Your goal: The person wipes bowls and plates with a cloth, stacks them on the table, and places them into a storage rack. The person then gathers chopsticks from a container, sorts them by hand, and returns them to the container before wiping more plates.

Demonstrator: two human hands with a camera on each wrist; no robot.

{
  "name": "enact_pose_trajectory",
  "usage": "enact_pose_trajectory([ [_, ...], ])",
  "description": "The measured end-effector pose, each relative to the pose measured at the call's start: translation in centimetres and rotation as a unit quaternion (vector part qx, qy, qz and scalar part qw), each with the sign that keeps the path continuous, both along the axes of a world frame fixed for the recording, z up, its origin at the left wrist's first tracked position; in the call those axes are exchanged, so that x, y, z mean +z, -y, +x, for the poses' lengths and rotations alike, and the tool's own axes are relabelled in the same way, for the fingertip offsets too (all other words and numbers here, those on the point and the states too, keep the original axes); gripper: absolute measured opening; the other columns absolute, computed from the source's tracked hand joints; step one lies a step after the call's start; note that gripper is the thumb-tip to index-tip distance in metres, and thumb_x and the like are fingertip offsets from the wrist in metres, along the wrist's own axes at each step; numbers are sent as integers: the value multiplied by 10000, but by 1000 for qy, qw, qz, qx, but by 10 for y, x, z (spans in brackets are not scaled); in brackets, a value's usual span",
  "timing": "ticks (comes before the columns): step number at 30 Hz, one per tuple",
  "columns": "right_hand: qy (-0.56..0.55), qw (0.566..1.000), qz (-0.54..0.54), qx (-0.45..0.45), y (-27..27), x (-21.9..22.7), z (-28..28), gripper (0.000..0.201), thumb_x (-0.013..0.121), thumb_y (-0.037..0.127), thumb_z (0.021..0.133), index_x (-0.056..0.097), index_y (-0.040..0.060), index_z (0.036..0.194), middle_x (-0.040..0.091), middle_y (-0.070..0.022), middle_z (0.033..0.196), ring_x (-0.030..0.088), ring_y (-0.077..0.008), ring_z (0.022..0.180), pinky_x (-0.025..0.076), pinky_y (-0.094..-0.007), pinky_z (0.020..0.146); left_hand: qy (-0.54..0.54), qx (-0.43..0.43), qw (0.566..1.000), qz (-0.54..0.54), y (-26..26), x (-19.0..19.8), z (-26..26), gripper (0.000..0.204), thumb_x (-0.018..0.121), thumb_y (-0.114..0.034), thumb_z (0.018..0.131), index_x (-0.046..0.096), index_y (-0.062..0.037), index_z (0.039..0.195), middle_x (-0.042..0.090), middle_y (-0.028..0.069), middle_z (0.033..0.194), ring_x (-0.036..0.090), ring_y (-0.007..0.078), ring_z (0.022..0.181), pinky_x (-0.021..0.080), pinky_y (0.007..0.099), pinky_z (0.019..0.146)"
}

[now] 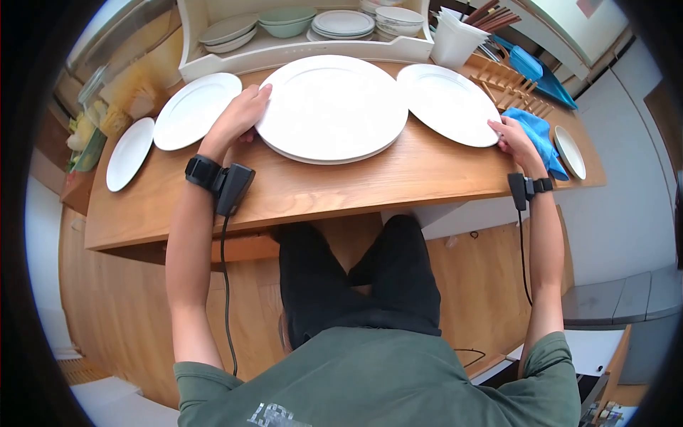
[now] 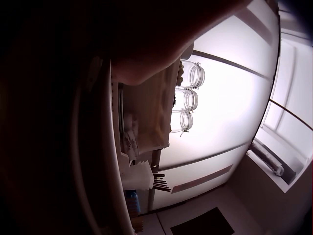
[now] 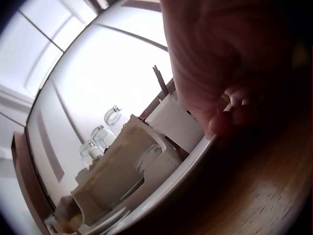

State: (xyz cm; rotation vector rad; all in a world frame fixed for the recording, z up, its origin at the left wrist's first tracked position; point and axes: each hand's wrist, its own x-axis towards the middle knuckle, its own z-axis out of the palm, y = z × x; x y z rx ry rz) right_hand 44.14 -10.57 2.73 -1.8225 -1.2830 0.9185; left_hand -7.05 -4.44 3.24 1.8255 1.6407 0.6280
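Note:
In the head view, a large white plate (image 1: pixel 334 107) is in the middle, with the rim of another right under it. At its left edge, my left hand (image 1: pixel 245 114) grips the rim, thumb side up. To the right, a white plate (image 1: pixel 448 103) reaches from beside the large one to my right hand (image 1: pixel 514 139), which pinches its right rim. The right wrist view shows the fingertips (image 3: pixel 220 122) at the edge of that plate, close over the wood. Much of the left wrist view is dark, with the left hand (image 2: pixel 146 54) across its top.
Two more white plates, one (image 1: pixel 196 110) beside the other (image 1: pixel 130 155), lie at the left of the wooden table (image 1: pixel 320 188). A cream shelf (image 1: pixel 306 55) with bowls stands behind. A blue cloth (image 1: pixel 537 139), a wooden rack (image 1: pixel 509 85) and a small dish (image 1: pixel 569 153) are at the right.

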Motion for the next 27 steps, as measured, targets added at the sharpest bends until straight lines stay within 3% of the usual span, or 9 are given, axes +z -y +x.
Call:
enact_pose_trajectory([
  [2,-41,999,13,3,3,-4,5,212,597,242,899,564,44,967,507,69,643,391,7,420,323,-139,366,45,-1,999,-5,1,1,0,498,315,-453,979,506,6,957,488,38,599,459,120,406,375,263,342],
  [4,-225,972,58,23,4,-9,15,137,579,200,907,560,65,923,503,73,632,370,6,407,282,-144,349,49,22,998,-13,2,2,1,591,282,-517,970,531,17,1010,495,45,606,462,120,417,378,263,346],
  [10,-390,915,99,-14,15,3,16,75,545,135,910,543,69,875,499,53,606,342,1,378,249,-142,341,81,1,996,-24,1,1,-1,766,201,-623,938,562,35,1091,514,59,596,486,140,415,399,272,355],
  [12,-388,916,97,12,19,6,15,90,529,128,916,533,52,867,494,49,594,339,-1,371,249,-140,342,74,-21,996,-34,1,2,-3,812,183,-661,921,571,34,1084,523,70,590,516,154,430,418,273,369],
  [20,-358,918,168,-39,34,27,-5,122,476,133,952,534,26,960,529,37,651,351,6,385,274,-130,335,44,-15,999,-18,1,-1,-4,872,162,-703,896,582,42,1065,552,100,612,580,185,499,485,293,432],
  [23,-385,907,168,22,22,28,-13,214,477,133,949,530,-12,1098,599,9,779,392,15,416,298,-124,341,38,-20,999,-19,4,3,0,889,154,-711,891,585,48,1059,557,104,620,589,186,506,495,299,435],
  [25,-340,926,156,51,7,26,-30,326,481,128,942,482,-38,1223,635,-33,949,510,5,519,389,-117,405,30,-20,999,-17,3,4,0,898,148,-715,887,587,50,1058,559,106,624,592,184,506,494,299,429],
  [26,-379,893,123,209,-1,22,-26,398,499,128,926,443,-47,1279,633,-59,1039,599,-27,669,474,-135,520,30,-23,999,-27,2,3,0,909,138,-723,882,588,48,1055,559,105,622,591,177,500,488,290,413],
  [27,-367,912,131,128,-5,23,-54,364,503,127,923,465,-35,1247,602,-9,896,488,1,545,381,-125,433,31,-25,999,-37,0,1,-1,920,128,-730,876,589,46,1053,559,105,620,590,170,493,481,280,397],
])
